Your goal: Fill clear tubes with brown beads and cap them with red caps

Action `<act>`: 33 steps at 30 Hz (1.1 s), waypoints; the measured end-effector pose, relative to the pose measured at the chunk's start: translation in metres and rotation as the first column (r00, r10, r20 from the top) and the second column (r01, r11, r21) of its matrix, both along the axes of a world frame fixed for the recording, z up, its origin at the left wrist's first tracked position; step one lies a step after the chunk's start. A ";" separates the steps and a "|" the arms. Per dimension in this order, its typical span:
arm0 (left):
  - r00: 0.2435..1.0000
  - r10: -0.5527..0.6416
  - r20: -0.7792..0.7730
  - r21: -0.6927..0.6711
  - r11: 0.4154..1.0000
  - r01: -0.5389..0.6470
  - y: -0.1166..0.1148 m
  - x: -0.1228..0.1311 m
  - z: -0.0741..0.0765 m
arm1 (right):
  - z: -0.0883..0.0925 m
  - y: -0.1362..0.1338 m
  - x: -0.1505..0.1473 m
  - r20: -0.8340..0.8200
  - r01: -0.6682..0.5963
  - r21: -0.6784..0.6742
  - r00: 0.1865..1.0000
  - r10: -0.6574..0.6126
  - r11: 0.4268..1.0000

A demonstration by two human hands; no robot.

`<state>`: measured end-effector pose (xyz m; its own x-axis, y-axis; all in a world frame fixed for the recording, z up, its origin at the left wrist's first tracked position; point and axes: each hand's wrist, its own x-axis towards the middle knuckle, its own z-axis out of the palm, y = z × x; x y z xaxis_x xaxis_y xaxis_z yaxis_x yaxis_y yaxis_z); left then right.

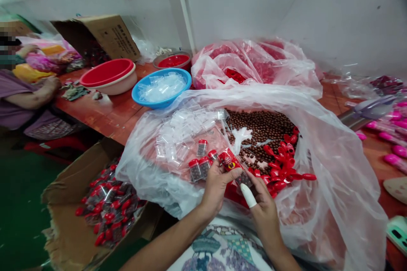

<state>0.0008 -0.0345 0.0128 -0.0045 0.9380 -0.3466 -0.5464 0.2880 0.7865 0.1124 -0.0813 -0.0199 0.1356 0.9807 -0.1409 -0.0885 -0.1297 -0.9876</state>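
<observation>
Between my two hands is a small clear container (244, 179) of dark brown beads, with a red top part (229, 159) bearing a yellow mark. My left hand (216, 184) grips it near the red top. Closed around its lower end is my right hand (262, 199), its thumb wearing a white finger cover (248, 195). Several filled containers with red caps (194, 170) stand just left of the hands. Brown beads (260, 133) lie spread beyond them. Red spoon-like pieces (284, 159) are heaped to the right, and clear empty containers (181, 131) to the left.
A translucent plastic sheet (318, 135) surrounds the work area. Below left, a cardboard box (66, 220) holds many red-capped containers. Behind stand a blue basin (136, 95), a red basin (108, 74) and a bag of red parts (260, 63). A co-worker (28, 97) sits far left.
</observation>
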 end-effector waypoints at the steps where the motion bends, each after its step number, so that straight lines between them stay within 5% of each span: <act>1: 1.000 -0.012 0.009 -0.002 1.000 0.012 0.000 0.000 0.000 | 0.000 0.000 -0.001 -0.010 0.006 -0.005 1.000 -0.006 1.000; 8: 0.990 -0.074 0.120 -0.036 0.996 0.079 0.007 -0.009 0.004 | -0.003 0.001 -0.003 -0.300 -0.027 -0.147 0.954 -0.019 0.989; 16: 1.000 -0.019 -0.007 0.013 1.000 0.019 0.013 -0.020 0.009 | 0.002 0.001 -0.006 -0.124 -0.043 -0.059 0.992 0.035 0.997; 23: 0.990 -0.128 -0.054 0.053 0.990 0.131 0.007 -0.021 0.016 | 0.001 0.000 -0.009 -0.311 -0.043 -0.120 0.950 0.004 0.992; 33: 0.984 -0.173 -0.042 -0.021 0.985 0.172 -0.011 -0.013 0.007 | -0.005 -0.003 -0.008 -0.286 -0.062 -0.070 0.957 0.040 0.996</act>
